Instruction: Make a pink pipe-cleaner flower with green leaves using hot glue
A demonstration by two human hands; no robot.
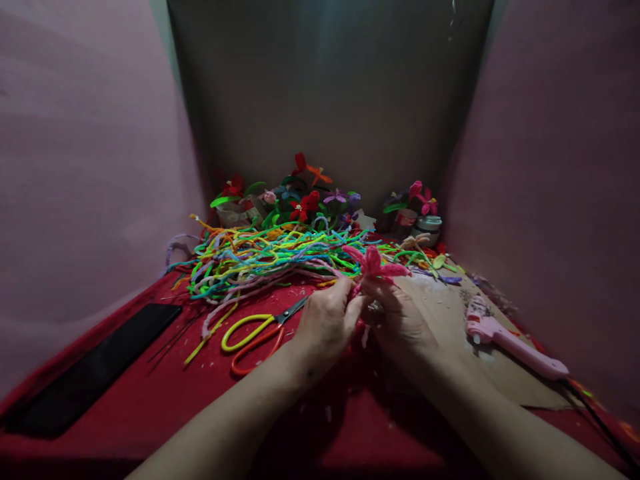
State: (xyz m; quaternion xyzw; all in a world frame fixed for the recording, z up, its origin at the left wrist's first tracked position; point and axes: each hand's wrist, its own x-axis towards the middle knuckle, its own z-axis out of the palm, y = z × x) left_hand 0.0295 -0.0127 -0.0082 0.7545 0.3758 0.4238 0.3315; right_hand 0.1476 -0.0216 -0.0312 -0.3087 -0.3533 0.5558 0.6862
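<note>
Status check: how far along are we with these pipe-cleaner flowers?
Done: several finished flowers stand at the back. In hand: left hand and right hand both pinch a pink flower. Remaining: a big pile of loose pipe cleaners lies unused; scissors and glue gun rest nearby.

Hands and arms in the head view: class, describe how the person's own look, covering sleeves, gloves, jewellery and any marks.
The left forearm and right forearm are bare to the picture's edge, no sleeves in view. The left hand and right hand wear no gloves; no ring, watch or bracelet shows. A small dark mark sits near the left wrist.
</note>
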